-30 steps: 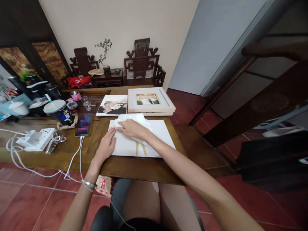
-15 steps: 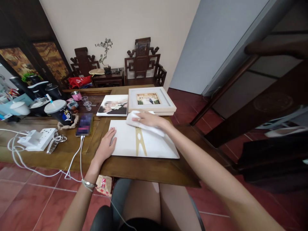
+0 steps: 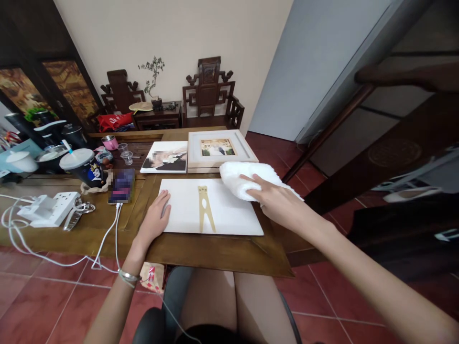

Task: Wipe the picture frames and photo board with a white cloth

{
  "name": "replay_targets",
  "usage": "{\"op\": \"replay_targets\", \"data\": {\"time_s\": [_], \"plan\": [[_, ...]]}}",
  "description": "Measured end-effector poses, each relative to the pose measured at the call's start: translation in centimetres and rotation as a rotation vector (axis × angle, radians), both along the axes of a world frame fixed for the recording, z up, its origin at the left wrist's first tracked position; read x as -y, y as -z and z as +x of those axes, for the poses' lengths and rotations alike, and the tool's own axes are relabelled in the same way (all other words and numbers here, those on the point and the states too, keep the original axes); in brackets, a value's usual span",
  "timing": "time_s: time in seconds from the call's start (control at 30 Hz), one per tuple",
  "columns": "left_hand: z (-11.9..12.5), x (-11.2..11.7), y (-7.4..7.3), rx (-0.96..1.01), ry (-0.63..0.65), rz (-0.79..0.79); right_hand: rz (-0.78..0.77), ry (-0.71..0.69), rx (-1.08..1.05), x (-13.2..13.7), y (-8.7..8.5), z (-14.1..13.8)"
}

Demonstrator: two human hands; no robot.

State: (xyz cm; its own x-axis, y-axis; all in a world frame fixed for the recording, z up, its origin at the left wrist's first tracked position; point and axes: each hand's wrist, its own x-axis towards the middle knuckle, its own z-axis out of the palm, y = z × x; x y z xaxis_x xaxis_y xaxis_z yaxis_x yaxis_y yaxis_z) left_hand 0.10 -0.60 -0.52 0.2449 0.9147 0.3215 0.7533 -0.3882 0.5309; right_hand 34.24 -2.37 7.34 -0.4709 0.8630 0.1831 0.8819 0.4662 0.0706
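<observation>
A phone (image 3: pixel 122 187) sits frame-left, a framed photo (image 3: pixel 217 147) upper centre. Mid-frame, the left hand (image 3: pixel 154 220), fingers loose, touches the white panel (image 3: pixel 231 212) at left; the right hand (image 3: pixel 281 203) grips a white cloth (image 3: pixel 236 180) by its upper-right corner.

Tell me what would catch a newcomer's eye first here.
Probably the fluffy white cloth in the right hand, bright against the dark wood at the far right corner of a white panel. Next comes the tan A-shaped piece in the middle of that panel, with the left hand at the panel's left edge. Beyond the table, the red bag stands out left of the small potted tree.
</observation>
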Motion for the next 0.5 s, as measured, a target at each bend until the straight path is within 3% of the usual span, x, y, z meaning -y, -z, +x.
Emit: {"op": "replay_targets", "data": {"time_s": [0.17, 0.3, 0.4, 0.5], "plan": [[-0.1, -0.1, 0.1, 0.002, -0.003, 0.008, -0.049, -0.105, 0.129, -1.8, 2.1, -1.5], [-0.2, -0.1, 0.1, 0.012, 0.001, 0.005, -0.057, -0.106, 0.111, -4.2, 3.9, -2.9], [-0.2, -0.1, 0.2, 0.023, -0.002, 0.005, -0.081, -0.121, 0.053, -5.0, 4.1, -3.3], [-0.2, -0.2, 0.2, 0.024, -0.004, 0.003, -0.108, -0.141, 0.02, -3.8, 4.0, -3.3]]}}
